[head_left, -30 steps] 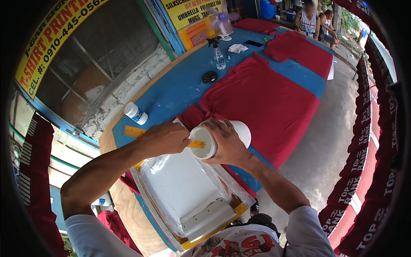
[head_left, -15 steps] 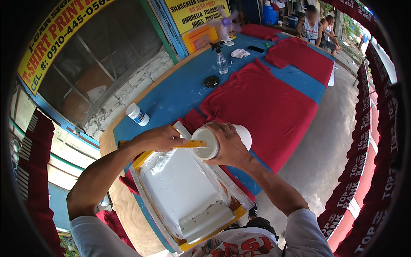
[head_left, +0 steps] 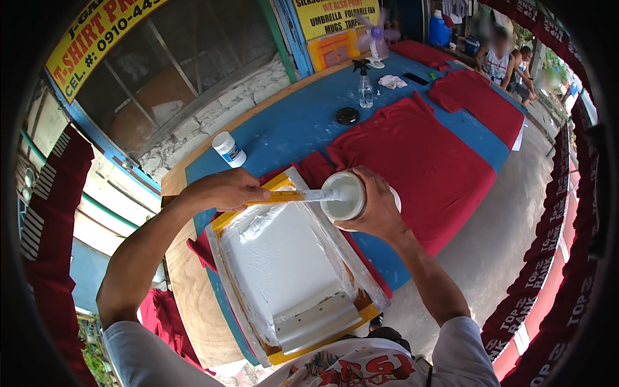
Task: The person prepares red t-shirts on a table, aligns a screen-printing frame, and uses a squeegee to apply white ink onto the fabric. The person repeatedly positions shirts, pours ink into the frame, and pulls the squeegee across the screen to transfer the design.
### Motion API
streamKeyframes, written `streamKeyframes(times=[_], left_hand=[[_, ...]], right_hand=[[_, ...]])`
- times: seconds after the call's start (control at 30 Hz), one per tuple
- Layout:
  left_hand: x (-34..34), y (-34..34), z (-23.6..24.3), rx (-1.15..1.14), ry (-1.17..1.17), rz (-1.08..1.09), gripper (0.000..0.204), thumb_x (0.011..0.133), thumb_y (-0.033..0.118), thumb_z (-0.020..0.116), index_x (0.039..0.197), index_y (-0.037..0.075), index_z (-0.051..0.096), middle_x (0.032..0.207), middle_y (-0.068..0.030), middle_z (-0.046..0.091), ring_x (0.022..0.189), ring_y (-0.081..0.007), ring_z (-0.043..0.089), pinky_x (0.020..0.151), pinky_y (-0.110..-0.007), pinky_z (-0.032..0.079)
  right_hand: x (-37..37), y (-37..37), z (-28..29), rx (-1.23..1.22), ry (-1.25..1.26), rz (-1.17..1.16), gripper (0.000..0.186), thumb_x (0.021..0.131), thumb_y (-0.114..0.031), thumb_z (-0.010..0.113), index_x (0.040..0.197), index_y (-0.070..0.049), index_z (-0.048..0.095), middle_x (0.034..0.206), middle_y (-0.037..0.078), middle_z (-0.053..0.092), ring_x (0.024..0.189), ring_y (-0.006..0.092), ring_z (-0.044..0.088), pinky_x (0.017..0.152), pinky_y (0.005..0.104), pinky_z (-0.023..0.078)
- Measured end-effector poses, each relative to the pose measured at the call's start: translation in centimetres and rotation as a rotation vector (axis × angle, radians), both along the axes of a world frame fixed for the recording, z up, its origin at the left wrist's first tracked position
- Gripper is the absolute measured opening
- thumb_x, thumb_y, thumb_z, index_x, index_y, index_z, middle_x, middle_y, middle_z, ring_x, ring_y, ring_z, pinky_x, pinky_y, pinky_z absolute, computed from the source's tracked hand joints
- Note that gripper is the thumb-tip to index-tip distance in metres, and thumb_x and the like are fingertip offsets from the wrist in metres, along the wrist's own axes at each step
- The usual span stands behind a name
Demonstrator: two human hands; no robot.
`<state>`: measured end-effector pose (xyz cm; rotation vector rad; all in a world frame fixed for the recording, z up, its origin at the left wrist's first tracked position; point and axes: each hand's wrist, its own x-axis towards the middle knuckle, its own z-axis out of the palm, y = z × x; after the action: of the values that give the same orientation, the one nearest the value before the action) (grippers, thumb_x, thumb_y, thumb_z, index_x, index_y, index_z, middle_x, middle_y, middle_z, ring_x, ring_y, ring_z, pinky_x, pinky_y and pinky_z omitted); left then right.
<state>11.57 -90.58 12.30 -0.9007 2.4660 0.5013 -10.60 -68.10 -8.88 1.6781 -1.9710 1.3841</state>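
Observation:
My left hand is closed around a flat yellow stick with markings along it, much like a wooden ruler. Its far end is coated in white ink and reaches into the mouth of a white plastic tub. Fingers of my right hand wrap around that tub, which is tilted toward me. Below both hands lies a silkscreen frame edged with yellow tape, its mesh covered in white ink. A wide squeegee rests across the frame's near end.
A red shirt lies on the blue table beyond the frame, with another red shirt farther right. A white jar, black lid, spray bottle, white cloth and fan stand or lie farther back. Two people sit at back right.
The stick has drawn back leftward, so its ink-coated end now shows at the tub's rim. The tub's mouth has tipped more toward view. The whole scene has shifted slightly right.

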Motion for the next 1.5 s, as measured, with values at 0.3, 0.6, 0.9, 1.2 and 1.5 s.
streamKeyframes(times=[0.3, 0.6, 0.9, 1.2, 1.5], left_hand=[[5.5, 0.5, 2.5, 0.062, 0.084, 0.13, 0.058, 0.111, 0.054, 0.062, 0.083, 0.004, 0.07, 0.061, 0.0015, 0.052, 0.053, -0.008, 0.045, 0.05, -0.03, 0.036], [17.4, -0.1, 1.7, 0.215, 0.277, 0.327, 0.05, 0.113, 0.048, 0.061, 0.088, 0.006, 0.069, 0.063, 0.0049, 0.047, 0.054, -0.0058, 0.041, 0.05, -0.029, 0.034], [31.9, -0.2, -7.6, 0.144, 0.433, 0.555, 0.038, 0.113, 0.039, 0.063, 0.096, 0.006, 0.069, 0.063, 0.0023, 0.055, 0.052, -0.0056, 0.048, 0.048, -0.027, 0.04], [38.9, -3.5, -22.7, -0.442, 0.596, 0.357, 0.022, 0.108, 0.02, 0.067, 0.094, 0.004, 0.064, 0.064, -0.0132, 0.063, 0.054, -0.0295, 0.066, 0.054, -0.043, 0.049], [37.4, -4.3, -28.4, -0.512, 0.664, 0.341, 0.023, 0.108, 0.024, 0.066, 0.096, 0.006, 0.059, 0.08, -0.0174, 0.069, 0.076, -0.0465, 0.068, 0.064, -0.058, 0.05]], right_hand=[[-1.0, 0.1, 0.3, 0.034, -0.15, -0.026, 0.119, 0.059, -0.039, 0.105, 0.154, -0.004, 0.043, 0.147, 0.024, 0.06, 0.133, 0.0446, 0.062, 0.115, 0.0586, 0.049], [-1.8, -0.7, -0.3, 0.023, -0.249, -0.01, 0.122, 0.058, -0.028, 0.107, 0.157, -0.003, 0.039, 0.146, 0.023, 0.06, 0.137, 0.0412, 0.061, 0.115, 0.0548, 0.052], [-2.3, -0.7, -0.7, 0.005, -0.326, 0.059, 0.121, 0.062, -0.016, 0.105, 0.16, -0.007, 0.034, 0.147, 0.021, 0.061, 0.138, 0.0353, 0.062, 0.117, 0.0491, 0.052], [-2.0, -1.0, -1.2, 0.0, -0.339, 0.089, 0.119, 0.064, -0.01, 0.103, 0.161, -0.007, 0.033, 0.147, 0.019, 0.061, 0.137, 0.0322, 0.062, 0.119, 0.0469, 0.05], [-1.4, -1.8, -0.9, 0.003, -0.317, 0.091, 0.119, 0.064, -0.007, 0.101, 0.161, -0.007, 0.033, 0.148, 0.019, 0.059, 0.138, 0.0323, 0.061, 0.119, 0.0468, 0.05]])
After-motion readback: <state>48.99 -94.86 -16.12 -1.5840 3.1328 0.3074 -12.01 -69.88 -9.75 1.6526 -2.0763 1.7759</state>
